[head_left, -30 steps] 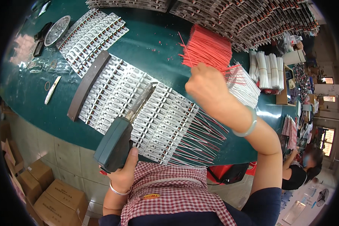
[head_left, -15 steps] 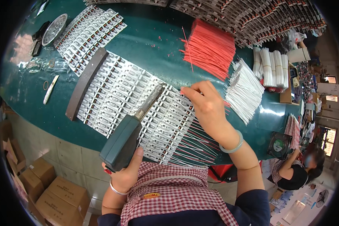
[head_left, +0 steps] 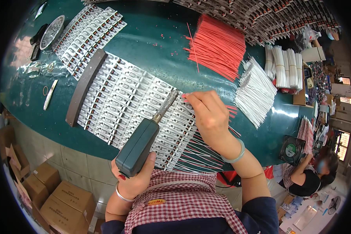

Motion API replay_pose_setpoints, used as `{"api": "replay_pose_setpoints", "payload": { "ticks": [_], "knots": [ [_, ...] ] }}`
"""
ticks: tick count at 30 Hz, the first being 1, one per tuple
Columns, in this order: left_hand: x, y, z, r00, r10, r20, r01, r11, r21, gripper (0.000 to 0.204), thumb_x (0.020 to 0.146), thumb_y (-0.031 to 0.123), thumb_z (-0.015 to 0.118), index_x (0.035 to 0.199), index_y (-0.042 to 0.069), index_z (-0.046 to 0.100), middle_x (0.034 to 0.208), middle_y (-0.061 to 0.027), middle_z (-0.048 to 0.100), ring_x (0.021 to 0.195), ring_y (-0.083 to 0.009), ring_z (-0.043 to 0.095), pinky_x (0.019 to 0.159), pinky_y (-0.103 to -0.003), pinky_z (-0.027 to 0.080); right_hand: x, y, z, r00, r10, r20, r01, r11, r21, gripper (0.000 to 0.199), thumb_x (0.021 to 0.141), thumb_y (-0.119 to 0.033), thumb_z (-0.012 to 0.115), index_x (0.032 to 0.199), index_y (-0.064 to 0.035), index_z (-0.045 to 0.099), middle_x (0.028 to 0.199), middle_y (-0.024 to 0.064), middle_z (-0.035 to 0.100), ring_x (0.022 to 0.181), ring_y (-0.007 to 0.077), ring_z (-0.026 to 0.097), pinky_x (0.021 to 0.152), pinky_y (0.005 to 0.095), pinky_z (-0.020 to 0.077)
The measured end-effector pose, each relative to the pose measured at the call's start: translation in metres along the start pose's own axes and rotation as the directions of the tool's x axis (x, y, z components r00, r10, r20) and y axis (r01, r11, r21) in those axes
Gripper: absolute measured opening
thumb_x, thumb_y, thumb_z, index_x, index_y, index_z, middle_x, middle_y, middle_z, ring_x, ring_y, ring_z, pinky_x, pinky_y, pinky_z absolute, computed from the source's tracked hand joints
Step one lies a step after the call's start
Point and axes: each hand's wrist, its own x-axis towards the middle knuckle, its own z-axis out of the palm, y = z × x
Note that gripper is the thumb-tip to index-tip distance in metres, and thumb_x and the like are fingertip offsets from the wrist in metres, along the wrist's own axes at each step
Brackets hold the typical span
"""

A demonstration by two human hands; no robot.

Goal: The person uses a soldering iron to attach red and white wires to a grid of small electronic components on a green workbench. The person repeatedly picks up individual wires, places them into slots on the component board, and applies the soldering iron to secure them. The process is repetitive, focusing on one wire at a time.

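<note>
My left hand is wrapped round the handle of a dark green soldering gun. Its long metal tip slants up to the right over rows of small silvery-white parts. Close by the tip, my right hand pinches a thin red wire at the far right end of the rows. More red wire ends stick out behind that hand. Red and white wires run from the nearer rows toward me. A dark curved bar lies along the left side of the rows.
Piles of red wires and white wires lie beyond my right hand. A second strip set, a metal dish and a white-handled tool are at left. A fan stands near a co-worker.
The soldering gun has moved to the right, its tip now nearer my right fingers. My right hand has shifted slightly left, still pinching the red wire.
</note>
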Motion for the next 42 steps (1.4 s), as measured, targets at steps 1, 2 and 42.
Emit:
{"api": "replay_pose_setpoints", "payload": {
  "ticks": [1,2,42],
  "knots": [
    [0.001,0.000,0.001,1.000,-0.005,-0.005,0.005,1.000,-0.008,0.024,0.081,0.001,0.079,0.103,-0.004,0.072,0.090,-0.0107,0.072,0.072,-0.0150,0.067,0.065,-0.028,0.054,0.000,0.000,0.001,1.000,-0.012,-0.007,0.012,1.000,-0.003,0.031,0.069,0.002,0.067,0.101,0.0021,0.069,0.096,0.0104,0.065,0.082,0.0251,0.061,0.068,0.0347,0.0518],
    [0.003,0.001,0.002,1.000,-0.011,-0.009,0.011,1.000,-0.016,0.023,0.081,0.001,0.079,0.103,-0.004,0.072,0.090,-0.0108,0.072,0.072,-0.0154,0.067,0.065,-0.028,0.053,0.000,0.000,0.000,1.000,-0.021,-0.003,0.021,1.000,-0.008,0.032,0.069,0.002,0.067,0.100,0.0029,0.069,0.096,0.0108,0.065,0.082,0.0253,0.061,0.067,0.0346,0.0519],
    [-0.008,0.015,-0.005,0.948,-0.313,-0.054,0.255,0.852,-0.458,0.040,0.085,-0.005,0.074,0.123,-0.005,0.063,0.108,-0.0126,0.072,0.062,-0.0123,0.061,0.054,-0.027,0.049,0.001,-0.005,-0.005,0.998,0.000,0.067,0.003,0.999,-0.046,0.031,0.072,0.003,0.067,0.103,0.0048,0.069,0.098,0.0124,0.062,0.083,0.0263,0.060,0.065,0.0343,0.0525]
  ]
}}
